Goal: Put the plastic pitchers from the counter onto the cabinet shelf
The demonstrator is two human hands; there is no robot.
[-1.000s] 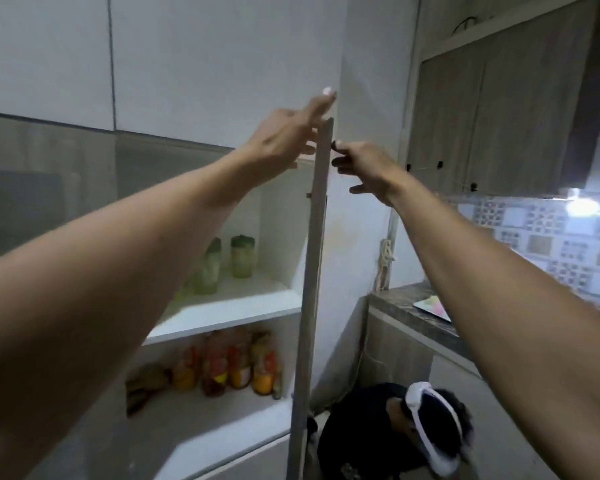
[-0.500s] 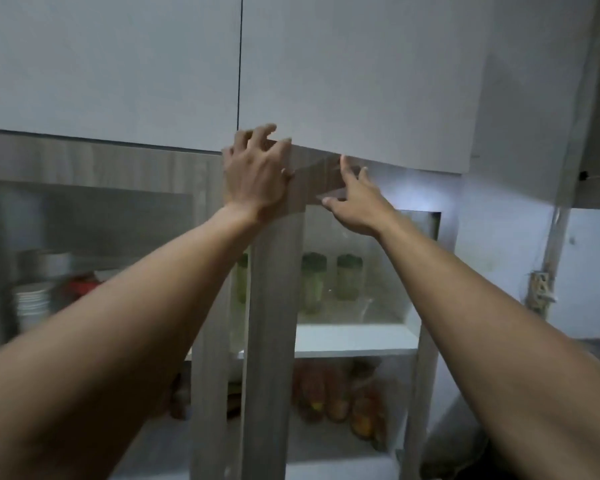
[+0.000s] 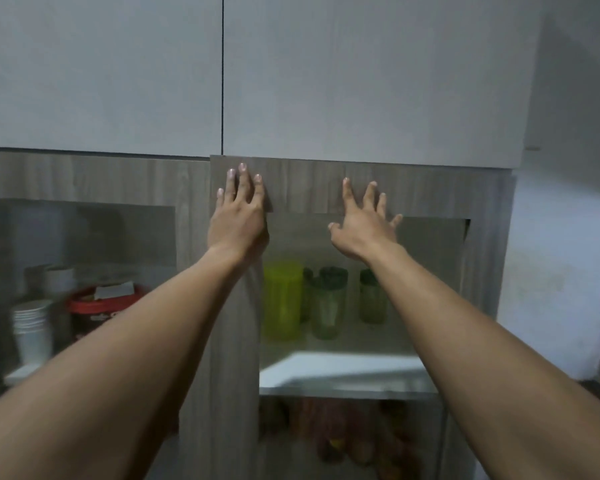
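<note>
Both my hands press flat on the top rail of the wood-framed glass cabinet door (image 3: 305, 187). My left hand (image 3: 239, 216) rests at the door's upper left corner, fingers spread, holding nothing. My right hand (image 3: 364, 223) lies further right on the same rail, fingers apart and empty. Behind the glass, a yellow-green plastic pitcher (image 3: 283, 299) stands on the white shelf (image 3: 343, 374). Beside it stand green-lidded pitchers (image 3: 328, 303), one further right (image 3: 371, 296) partly hidden by my right forearm.
The left cabinet compartment holds stacked white cups (image 3: 32, 327) and a red-lidded tub (image 3: 97, 306). Bottles and jars (image 3: 343, 438) fill the lower shelf. White upper cabinet doors (image 3: 222, 74) hang above. A white wall (image 3: 561, 254) lies to the right.
The cabinet door has swung from open to flat against the frame. Both hands moved from gripping its top edge to pressing on its face. The view turned left, square to the cabinet.
</note>
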